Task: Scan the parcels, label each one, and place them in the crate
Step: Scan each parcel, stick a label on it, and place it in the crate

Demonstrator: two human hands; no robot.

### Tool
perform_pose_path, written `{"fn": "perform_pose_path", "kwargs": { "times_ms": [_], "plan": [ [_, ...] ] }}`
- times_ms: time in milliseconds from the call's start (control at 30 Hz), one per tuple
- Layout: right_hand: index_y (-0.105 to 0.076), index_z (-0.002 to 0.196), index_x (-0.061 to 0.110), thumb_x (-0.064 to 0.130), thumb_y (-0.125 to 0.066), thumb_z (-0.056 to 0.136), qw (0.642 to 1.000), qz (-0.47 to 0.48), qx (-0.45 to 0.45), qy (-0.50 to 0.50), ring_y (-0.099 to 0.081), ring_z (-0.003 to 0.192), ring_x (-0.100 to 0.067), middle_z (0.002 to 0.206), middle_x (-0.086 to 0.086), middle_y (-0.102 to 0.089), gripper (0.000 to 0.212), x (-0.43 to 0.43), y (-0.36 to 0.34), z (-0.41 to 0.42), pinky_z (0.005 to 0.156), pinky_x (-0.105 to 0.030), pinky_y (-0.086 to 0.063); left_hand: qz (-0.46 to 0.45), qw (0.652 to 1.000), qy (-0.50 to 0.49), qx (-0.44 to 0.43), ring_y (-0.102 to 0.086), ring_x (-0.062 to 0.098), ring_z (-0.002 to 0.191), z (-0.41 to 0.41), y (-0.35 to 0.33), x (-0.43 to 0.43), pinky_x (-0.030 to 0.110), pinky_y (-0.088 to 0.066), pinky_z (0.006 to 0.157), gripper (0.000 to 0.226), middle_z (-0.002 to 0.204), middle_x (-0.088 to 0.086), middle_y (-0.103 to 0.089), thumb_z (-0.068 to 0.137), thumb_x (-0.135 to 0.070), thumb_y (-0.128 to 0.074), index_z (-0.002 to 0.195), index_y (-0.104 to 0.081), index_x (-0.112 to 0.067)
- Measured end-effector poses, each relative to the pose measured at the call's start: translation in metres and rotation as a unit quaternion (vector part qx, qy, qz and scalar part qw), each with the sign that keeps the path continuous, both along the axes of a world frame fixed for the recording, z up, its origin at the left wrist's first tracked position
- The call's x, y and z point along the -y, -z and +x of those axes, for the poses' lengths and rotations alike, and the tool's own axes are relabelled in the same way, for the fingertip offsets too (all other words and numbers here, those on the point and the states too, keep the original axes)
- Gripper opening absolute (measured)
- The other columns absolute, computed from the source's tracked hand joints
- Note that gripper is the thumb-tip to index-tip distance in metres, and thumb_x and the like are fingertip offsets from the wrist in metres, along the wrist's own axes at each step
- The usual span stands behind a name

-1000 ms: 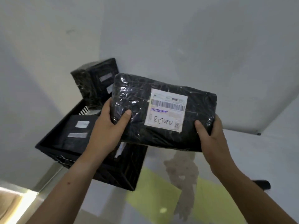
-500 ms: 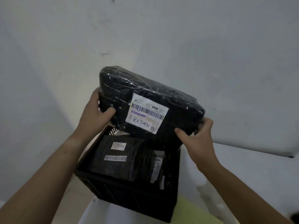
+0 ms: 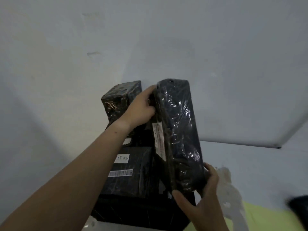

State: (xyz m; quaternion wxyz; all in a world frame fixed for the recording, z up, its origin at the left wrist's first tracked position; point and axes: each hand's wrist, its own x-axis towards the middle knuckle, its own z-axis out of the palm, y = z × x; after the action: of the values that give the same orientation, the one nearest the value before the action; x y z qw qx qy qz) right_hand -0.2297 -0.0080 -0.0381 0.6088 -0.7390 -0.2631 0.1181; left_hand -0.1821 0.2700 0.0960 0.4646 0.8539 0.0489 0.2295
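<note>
- My left hand [image 3: 141,105] grips the far end of the black wrapped parcel [image 3: 180,135], fingers curled round its top-left corner.
- My right hand [image 3: 203,202] holds the near end: thumb across the front, fingers wrapped behind the bottom edge.
- The parcel is turned on edge, long side running away from me, over the right half of the crate [image 3: 141,214]. Whether it touches the crate, I cannot tell.
- Its white shipping label [image 3: 159,140] faces left toward the crate's middle; it is seen edge-on and the print is unreadable.
- Left of the held parcel, a flat black parcel [image 3: 130,172] lies inside the crate, face up.
- That one carries a white handwritten sticker [image 3: 122,158] and a barcode strip [image 3: 120,173] nearer to me.
- At the crate's far end, a boxy black parcel [image 3: 118,100] stands upright behind my left hand.
- The crate is black, its near wall facing me.
- A pale wall [image 3: 166,39] stands behind the crate.
- Right of the crate, the floor has a yellow-green patch [image 3: 258,217] and a blurred dark object [image 3: 298,205] at the frame edge.
</note>
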Motion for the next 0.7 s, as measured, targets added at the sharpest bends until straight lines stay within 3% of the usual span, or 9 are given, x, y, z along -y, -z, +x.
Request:
{"fn": "perform_pose_path", "kwargs": {
  "times_ms": [100,167,233,300,400,500,633,700],
  "plan": [
    [-0.018,0.150,0.045,0.059,-0.087,0.055,0.997,-0.069,0.035,0.004,-0.053,0.125,-0.003,0.141,0.027,-0.042,0.118,-0.008,0.002,-0.003,0.100,-0.036,-0.051,-0.065,0.998,0.021,-0.003,-0.062,0.011,0.123,0.011,0.006,0.010,0.029,-0.051,0.104,0.056,0.125,-0.007,-0.070,0.092,0.013,-0.048,0.132,-0.064,-0.023],
    [-0.025,0.140,0.052,0.069,-0.084,0.051,0.991,-0.115,0.062,0.022,-0.053,0.120,-0.002,0.132,0.031,-0.047,0.108,-0.010,0.001,0.000,0.100,-0.038,-0.051,-0.117,0.993,0.021,0.000,-0.065,0.016,0.119,0.013,0.004,0.018,0.028,-0.052,0.100,0.046,0.121,-0.005,-0.073,0.098,0.003,-0.040,0.125,-0.069,-0.020],
    [-0.024,0.132,0.056,0.075,-0.081,0.045,0.984,-0.157,0.077,0.039,-0.051,0.118,-0.006,0.125,0.031,-0.045,0.105,-0.012,0.000,0.002,0.104,-0.044,-0.047,-0.174,0.984,0.027,0.010,-0.067,0.019,0.116,0.009,0.006,0.022,0.032,-0.051,0.100,0.038,0.117,-0.002,-0.074,0.105,-0.021,-0.037,0.116,-0.073,-0.021],
    [-0.018,0.125,0.063,0.077,-0.078,0.043,0.979,-0.176,0.093,0.035,-0.046,0.116,0.001,0.122,0.040,-0.035,0.102,-0.013,-0.002,0.001,0.110,-0.046,-0.040,-0.214,0.976,0.043,0.024,-0.066,0.022,0.116,0.001,0.013,0.022,0.039,-0.049,0.103,0.048,0.118,0.003,-0.073,0.104,-0.051,-0.037,0.116,-0.073,-0.020],
    [-0.007,0.114,0.073,0.076,-0.077,0.046,0.975,-0.199,0.098,0.008,-0.042,0.108,0.015,0.114,0.054,-0.023,0.097,-0.016,-0.004,-0.001,0.113,-0.043,-0.038,-0.154,0.987,0.028,0.038,-0.061,0.014,0.122,-0.010,0.035,0.016,0.040,-0.044,0.110,0.064,0.121,-0.005,-0.069,0.092,-0.071,-0.045,0.124,-0.064,-0.018],
    [0.004,0.123,0.074,0.072,-0.078,0.052,0.975,-0.195,0.102,-0.005,-0.041,0.123,0.007,0.127,0.049,-0.024,0.108,-0.018,0.001,0.000,0.117,-0.043,-0.033,-0.126,0.991,-0.005,0.035,-0.056,0.018,0.128,-0.014,0.053,0.013,0.046,-0.040,0.114,0.058,0.128,-0.002,-0.065,0.088,-0.069,-0.058,0.130,-0.060,-0.029],
    [0.026,0.142,0.056,0.059,-0.081,0.066,0.957,-0.234,0.170,-0.028,-0.025,0.141,0.007,0.159,0.029,-0.016,0.132,-0.029,0.007,0.010,0.125,-0.032,-0.013,-0.099,0.992,-0.024,0.074,-0.060,0.005,0.119,-0.022,0.061,0.021,0.023,-0.046,0.104,0.043,0.126,-0.002,-0.065,0.097,-0.040,-0.055,0.133,-0.058,-0.017],
    [0.016,0.151,0.047,0.066,-0.074,0.070,0.950,-0.246,0.190,-0.016,-0.035,0.138,0.004,0.158,0.027,-0.024,0.123,-0.034,0.006,0.018,0.125,-0.031,-0.011,-0.077,0.994,-0.022,0.076,-0.060,0.003,0.119,-0.025,0.065,0.026,0.015,-0.045,0.098,0.042,0.127,-0.003,-0.064,0.099,-0.034,-0.054,0.136,-0.056,-0.014]
  ]
}}
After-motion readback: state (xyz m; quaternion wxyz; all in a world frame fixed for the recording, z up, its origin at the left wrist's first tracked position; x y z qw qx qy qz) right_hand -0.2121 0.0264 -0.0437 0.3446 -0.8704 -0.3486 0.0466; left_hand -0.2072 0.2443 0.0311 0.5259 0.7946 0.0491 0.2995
